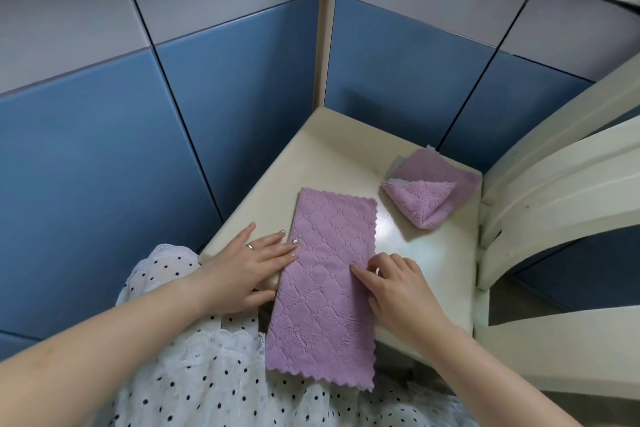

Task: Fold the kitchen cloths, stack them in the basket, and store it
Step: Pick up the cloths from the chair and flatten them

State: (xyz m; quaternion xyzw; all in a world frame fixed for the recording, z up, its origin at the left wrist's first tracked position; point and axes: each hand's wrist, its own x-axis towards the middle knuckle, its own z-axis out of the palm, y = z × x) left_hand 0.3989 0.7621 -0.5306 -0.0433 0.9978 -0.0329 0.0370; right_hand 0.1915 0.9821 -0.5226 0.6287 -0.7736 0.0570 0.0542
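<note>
The left hand [247,265] lies flat with fingers straight and spread, fingertips pressing the left edge of the long mauve quilted microfibre cloth [323,288], seemingly to pin it while the fold is set; the right hand [391,288] rests on the opposite edge with forefinger extended onto the fabric and the other fingers loosely curled, and whether they pinch the hem I cannot tell; the cloth, folded into a narrow strip, lies lengthwise on the cream plastic stool seat [343,156], its near end hanging over the seat's front edge onto the white polka-dot dress [194,374], probably because the seat is too short for it; a second mauve cloth [429,187], folded small with one corner turned back, sits well apart near the far right corner, likely set aside for stacking; no basket is in view.
</note>
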